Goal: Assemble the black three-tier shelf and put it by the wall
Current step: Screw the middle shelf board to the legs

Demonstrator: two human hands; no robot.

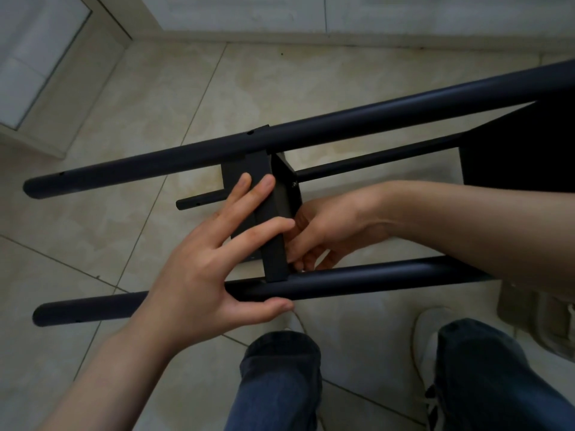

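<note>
We look down on the black shelf point(460, 88), part built and lying on its side. Its round poles run left to right: the near pole point(357, 279) and the far pole point(342, 122) lie uppermost, with a lower pole point(373, 158) beneath them. A flat middle tier point(273, 244) stands on edge between the near and far poles, with a screw point(293, 183) at its corner. Another tier point(522, 150) sits at the right end. The poles' left ends are bare, showing small holes

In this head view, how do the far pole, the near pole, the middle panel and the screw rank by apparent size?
1. Far pole and near pole: alike, not ranked.
2. Middle panel.
3. Screw, smallest.
</note>
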